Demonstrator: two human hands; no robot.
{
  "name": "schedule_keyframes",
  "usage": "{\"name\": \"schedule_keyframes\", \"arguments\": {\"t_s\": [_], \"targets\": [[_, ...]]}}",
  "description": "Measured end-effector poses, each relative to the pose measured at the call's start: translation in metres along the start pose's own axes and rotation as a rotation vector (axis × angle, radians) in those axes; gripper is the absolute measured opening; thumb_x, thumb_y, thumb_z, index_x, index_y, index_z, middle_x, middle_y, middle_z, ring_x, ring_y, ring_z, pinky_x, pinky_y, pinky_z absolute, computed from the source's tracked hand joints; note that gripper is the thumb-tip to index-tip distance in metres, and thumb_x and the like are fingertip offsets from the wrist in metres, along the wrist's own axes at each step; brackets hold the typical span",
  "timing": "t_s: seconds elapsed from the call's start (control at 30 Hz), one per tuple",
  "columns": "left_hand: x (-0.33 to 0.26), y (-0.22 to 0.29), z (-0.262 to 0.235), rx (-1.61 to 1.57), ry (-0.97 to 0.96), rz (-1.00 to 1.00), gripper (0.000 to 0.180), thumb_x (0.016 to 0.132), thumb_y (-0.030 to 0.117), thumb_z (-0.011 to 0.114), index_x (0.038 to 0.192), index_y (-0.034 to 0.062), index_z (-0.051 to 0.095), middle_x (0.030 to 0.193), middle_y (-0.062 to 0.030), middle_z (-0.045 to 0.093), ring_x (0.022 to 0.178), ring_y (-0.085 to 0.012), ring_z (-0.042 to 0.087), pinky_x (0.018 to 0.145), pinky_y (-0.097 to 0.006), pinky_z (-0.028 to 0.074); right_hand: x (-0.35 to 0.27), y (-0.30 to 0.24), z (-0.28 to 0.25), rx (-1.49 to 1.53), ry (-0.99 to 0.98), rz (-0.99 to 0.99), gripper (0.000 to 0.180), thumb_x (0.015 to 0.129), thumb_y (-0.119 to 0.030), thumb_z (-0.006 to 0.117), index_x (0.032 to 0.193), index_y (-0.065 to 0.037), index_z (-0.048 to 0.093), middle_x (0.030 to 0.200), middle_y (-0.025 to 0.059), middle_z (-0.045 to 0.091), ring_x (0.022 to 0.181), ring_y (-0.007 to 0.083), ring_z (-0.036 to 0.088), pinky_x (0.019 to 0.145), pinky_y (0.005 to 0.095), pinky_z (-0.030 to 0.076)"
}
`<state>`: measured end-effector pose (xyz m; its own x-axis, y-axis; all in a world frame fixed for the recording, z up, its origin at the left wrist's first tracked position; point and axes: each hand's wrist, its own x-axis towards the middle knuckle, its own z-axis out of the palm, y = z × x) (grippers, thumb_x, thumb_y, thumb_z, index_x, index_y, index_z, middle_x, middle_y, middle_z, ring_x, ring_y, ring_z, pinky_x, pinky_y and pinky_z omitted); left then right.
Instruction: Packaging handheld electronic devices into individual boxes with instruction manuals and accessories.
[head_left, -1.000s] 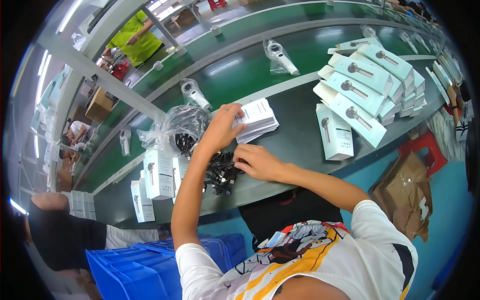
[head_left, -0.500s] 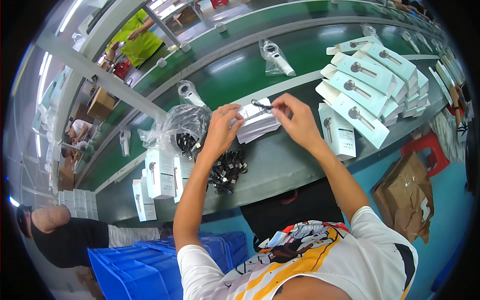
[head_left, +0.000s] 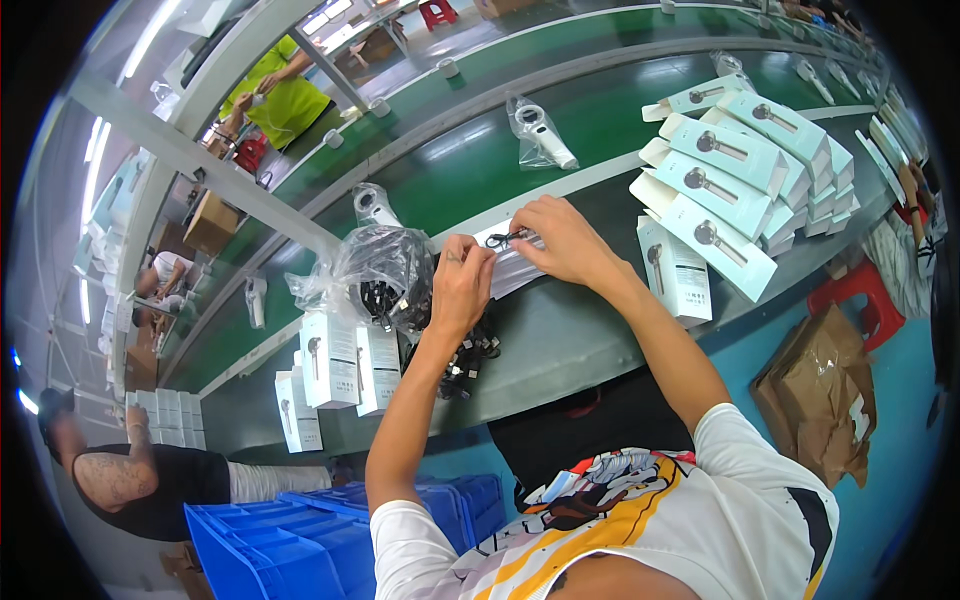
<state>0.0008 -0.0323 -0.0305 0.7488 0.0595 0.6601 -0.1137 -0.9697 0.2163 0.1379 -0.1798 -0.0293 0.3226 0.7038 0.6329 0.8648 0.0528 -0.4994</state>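
While hands work, grey bench [head_left: 590,340] fronts green conveyor [head_left: 600,110], factory hall.

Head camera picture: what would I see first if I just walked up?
Probably the two hands in the middle: the left hand and right hand pinch a small dark cable over a white box. Right of them stands a leaning stack of pale green boxes, and left sits a crinkly clear bag of cables.

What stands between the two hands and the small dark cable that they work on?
Nothing visible. The left hand and right hand both already touch the white stack, and the small dark cable lies on top at the right fingertips. The clear bag of cables stays off to the left.
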Motion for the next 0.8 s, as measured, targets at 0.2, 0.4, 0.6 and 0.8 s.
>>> {"name": "schedule_keyframes", "arguments": {"t_s": [0.2,0.4,0.6,0.8], "targets": [[0.005,-0.001,0.002,-0.052,-0.01,-0.067,0.013,0.078,0.0,0.067,0.088,0.0008,0.06,0.092,-0.0158,0.052,0.084,-0.0333,0.056,0.074,-0.039,0.045,0.0,0.005,0.009,-0.011,0.053,-0.018,0.012,0.079,-0.008,0.067,0.089,-0.004,0.061,0.089,0.0083,0.061,0.091,0.0286,0.055,0.083,0.0385,0.043],[-0.005,0.023,-0.024,-0.445,0.341,-0.674,0.036,0.1,0.033,0.047,0.103,-0.0015,0.056,0.091,-0.0099,0.061,0.08,-0.0175,0.059,0.073,-0.032,0.048,0.006,-0.01,-0.005,0.028,0.42,-0.103,0.014,0.077,-0.002,0.066,0.09,-0.004,0.061,0.089,0.0087,0.063,0.086,0.0294,0.058,0.076,0.0385,0.045],[0.002,0.039,-0.046,-1.518,-0.157,-1.008,0.07,0.101,0.053,0.023,0.121,-0.0079,0.051,0.108,-0.025,0.064,0.094,-0.0287,0.066,0.087,-0.035,0.052,-0.009,-0.039,-0.007,0.075,0.438,-0.241,0.014,0.075,0.0,0.068,0.087,-0.004,0.062,0.089,0.007,0.063,0.084,0.0294,0.058,0.074,0.0389,0.046],[0.004,0.042,-0.052,-1.449,-0.169,-0.988,0.058,0.098,0.039,0.043,0.129,-0.0096,0.046,0.124,-0.025,0.057,0.115,-0.0292,0.057,0.099,-0.041,0.045,-0.034,-0.043,0.006,0.176,0.294,-0.238,0.014,0.077,-0.003,0.069,0.088,-0.004,0.061,0.092,0.0092,0.063,0.106,0.0297,0.06,0.085,0.046,0.05]]}}
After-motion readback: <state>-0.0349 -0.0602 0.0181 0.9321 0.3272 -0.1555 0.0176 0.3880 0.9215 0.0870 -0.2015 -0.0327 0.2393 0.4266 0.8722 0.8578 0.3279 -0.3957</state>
